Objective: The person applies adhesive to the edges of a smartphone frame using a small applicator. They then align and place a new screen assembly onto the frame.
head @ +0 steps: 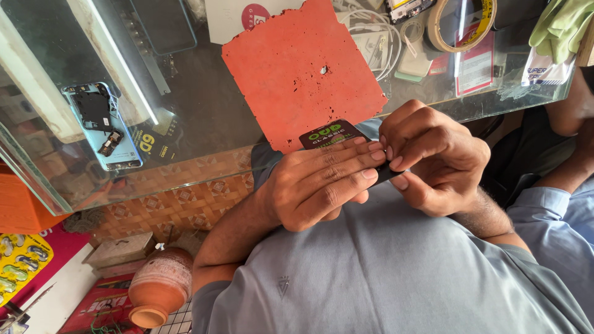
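An opened phone (pixel 102 127) lies back-up on the glass desk (pixel 204 111), parts exposed. The left hand (pixel 322 185) clamps a small dark card (pixel 331 134) flat under straight fingers, steadying it against the chest; the right hand (pixel 433 158), curled, pinches its edge.

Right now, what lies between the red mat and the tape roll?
White cables lie on the glass counter between the red mat and the tape roll, as the head view shows.
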